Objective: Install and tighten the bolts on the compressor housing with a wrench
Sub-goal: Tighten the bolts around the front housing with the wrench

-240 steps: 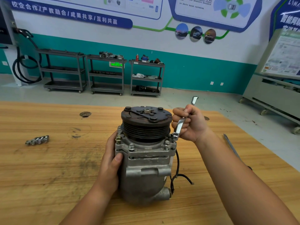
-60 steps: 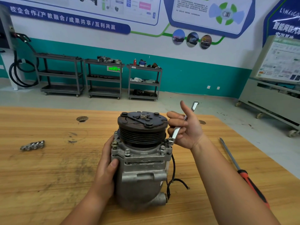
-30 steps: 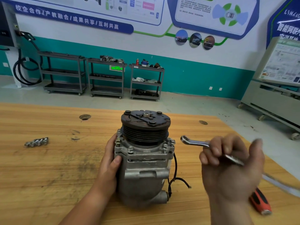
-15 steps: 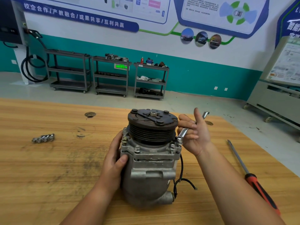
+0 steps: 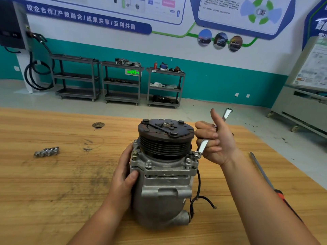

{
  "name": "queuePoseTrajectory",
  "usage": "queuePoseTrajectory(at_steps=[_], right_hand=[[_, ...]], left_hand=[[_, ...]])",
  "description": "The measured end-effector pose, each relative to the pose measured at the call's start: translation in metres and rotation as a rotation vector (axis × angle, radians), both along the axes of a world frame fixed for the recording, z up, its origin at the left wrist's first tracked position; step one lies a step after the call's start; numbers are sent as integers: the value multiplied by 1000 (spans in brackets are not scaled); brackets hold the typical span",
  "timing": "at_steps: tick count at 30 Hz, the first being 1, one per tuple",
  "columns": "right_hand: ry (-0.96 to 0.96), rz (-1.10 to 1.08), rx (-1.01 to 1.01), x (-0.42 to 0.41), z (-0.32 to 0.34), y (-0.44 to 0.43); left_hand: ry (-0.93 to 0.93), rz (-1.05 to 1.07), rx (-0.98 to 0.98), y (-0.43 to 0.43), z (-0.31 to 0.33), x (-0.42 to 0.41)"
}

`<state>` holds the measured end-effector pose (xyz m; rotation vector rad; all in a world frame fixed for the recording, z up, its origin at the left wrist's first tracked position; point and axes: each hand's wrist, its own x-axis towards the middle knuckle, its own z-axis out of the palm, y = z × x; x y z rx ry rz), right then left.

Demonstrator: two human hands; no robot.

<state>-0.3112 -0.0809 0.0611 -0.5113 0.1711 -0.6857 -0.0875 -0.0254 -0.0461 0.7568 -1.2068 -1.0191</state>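
Wooden table (image 5: 53, 191) fills the near part of the room, and three gray carts (image 5: 122, 82) stand far back by a green and white wall. On the table stands the compressor (image 5: 162, 174), upright, with its dark round pulley (image 5: 165, 137) on top.

The left hand (image 5: 123, 175) is wrapped around the left side of the compressor, thumb pressed on the front. It was in the same spot in every earlier picture.

The right hand (image 5: 215, 140) holds a shiny wrench (image 5: 203, 145). Its fingers are curled around the middle of the wrench and the thumb sticks up. The low end of the wrench sits on a bolt (image 5: 196, 153) at the right edge of the compressor's rim. The top end pokes up past the thumb. One second ago this hand was pulled away to the right with the wrench lying flat in the air, off the bolt. Half a second ago it was back at the bolt, and now it looks about the same.

A small row of loose bolts (image 5: 46, 151) lies well off to the left on the table. A screwdriver (image 5: 265, 175) with a red and black handle lies to the right, partly hidden by the right arm. A black wire (image 5: 198, 191) hangs down the compressor's right side.
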Motion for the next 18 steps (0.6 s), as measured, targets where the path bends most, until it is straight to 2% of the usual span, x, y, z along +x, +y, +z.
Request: queuePoseTrajectory(at_steps=[2,7,10,15,18], right_hand=[[41,-122,-70,1,0,4],[211,-660,-254,-1,-1,43],[340,-915,-455,5,0,82],[533,-1222,-703,41,-10,129],[722,-1260,-844,56,-12,139]], left_hand=[[5,5,-8,-1,-1,0],[16,8,-6,-1,-3,0],[20,12,-9,-1,-2,0],[-1,8,-8,-1,-2,1],[15,0,2,-1,-2,2]])
